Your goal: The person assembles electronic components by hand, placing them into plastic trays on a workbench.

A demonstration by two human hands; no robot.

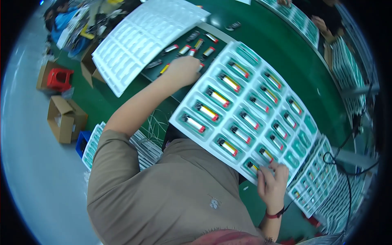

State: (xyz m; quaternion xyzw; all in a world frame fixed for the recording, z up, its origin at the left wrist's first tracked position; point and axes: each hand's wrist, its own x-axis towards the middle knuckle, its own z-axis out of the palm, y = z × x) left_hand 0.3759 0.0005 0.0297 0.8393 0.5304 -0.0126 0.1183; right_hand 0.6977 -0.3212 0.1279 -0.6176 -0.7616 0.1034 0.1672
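My left hand rests closed over loose lighters at eleven o'clock; my right hand pinches one lighter into the blister tray at five o'clock. I'd seat it flat, ends aligned like its neighbours.

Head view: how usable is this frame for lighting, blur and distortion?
Head view: even overhead light with soft glare on the green table; strong fisheye bending toward the black rim; the white tray of lighters is fairly sharp at centre; the stacked trays at the right edge smear; left hand and right hand are slightly soft.
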